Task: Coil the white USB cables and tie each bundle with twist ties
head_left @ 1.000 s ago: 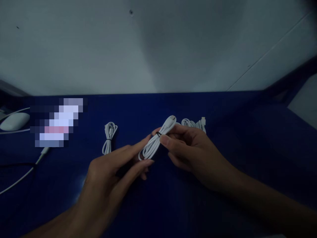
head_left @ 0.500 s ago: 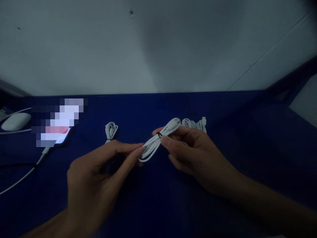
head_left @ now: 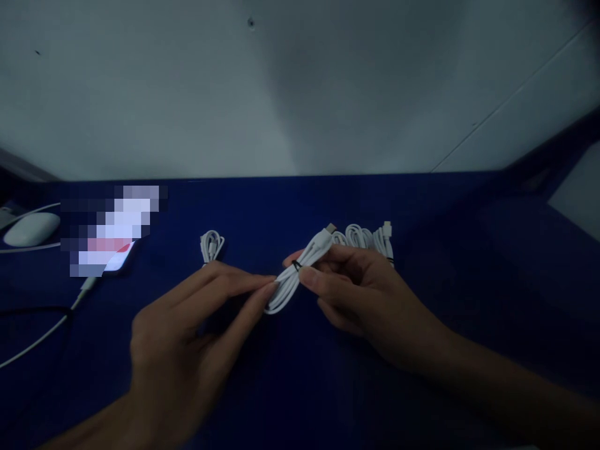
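Observation:
Between my hands is a coiled white USB cable (head_left: 287,286), bound at its middle by a thin black tie (head_left: 296,266). Its metal plug (head_left: 330,229) points up and to the right. My left hand (head_left: 187,337) pinches the looped lower end between thumb and fingers. Close to the tie, my right hand (head_left: 360,287) grips the bundle, thumb in front and fingers behind. Beyond my left hand lies another coiled white cable (head_left: 212,245), its lower part hidden. Past my right hand are more coiled white cables (head_left: 359,235), partly covered by the fingers.
A lit phone (head_left: 119,257), mostly blurred out, lies on the left with a white charging cable (head_left: 60,322) plugged in. A white computer mouse (head_left: 32,229) is at the far left. Behind the blue tabletop (head_left: 281,200) rises a grey panel (head_left: 187,94).
The held cable has tilted more upright and shifted slightly left and down, exposing more of the cables behind it. Both hands keep their hold.

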{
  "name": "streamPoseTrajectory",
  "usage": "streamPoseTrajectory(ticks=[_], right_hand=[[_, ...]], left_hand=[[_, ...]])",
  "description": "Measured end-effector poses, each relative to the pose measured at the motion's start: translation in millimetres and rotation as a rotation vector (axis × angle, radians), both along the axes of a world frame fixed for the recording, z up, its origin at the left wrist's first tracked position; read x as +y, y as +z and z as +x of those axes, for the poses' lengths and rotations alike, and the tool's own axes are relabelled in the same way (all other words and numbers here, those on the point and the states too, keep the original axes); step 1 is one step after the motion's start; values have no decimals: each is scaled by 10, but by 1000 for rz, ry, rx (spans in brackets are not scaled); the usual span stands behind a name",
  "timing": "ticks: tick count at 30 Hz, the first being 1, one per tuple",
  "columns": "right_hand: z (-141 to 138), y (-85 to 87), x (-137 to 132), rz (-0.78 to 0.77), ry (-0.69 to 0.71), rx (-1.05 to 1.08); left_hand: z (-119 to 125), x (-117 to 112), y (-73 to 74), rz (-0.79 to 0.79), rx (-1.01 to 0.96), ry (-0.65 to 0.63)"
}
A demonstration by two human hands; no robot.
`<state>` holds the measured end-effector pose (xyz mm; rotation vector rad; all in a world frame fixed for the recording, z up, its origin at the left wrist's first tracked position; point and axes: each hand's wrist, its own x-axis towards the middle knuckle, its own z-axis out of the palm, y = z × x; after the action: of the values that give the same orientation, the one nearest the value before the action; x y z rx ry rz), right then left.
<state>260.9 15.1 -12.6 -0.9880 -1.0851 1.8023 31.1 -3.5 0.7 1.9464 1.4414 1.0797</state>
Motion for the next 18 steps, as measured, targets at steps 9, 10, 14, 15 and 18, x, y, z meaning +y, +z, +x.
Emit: streamPoseTrajectory(ticks=[9, 10, 14, 15, 18], right_hand=[[-30, 34, -36, 1, -31, -23], [-38, 44, -42, -3, -35, -28], [-68, 85, -63, -26, -41, -43], [-71, 91, -65, -25, -39, -48], [-74, 91, -63, -8, -48, -72]], left_hand=[[13, 66, -2, -21, -32, -29], [7, 76, -9, -36, -45, -49], [-17, 97, -31, -156, -111, -124], [-21, 94, -35, -176, -116, -139], [-31, 72, -52, -197, -93, -177]])
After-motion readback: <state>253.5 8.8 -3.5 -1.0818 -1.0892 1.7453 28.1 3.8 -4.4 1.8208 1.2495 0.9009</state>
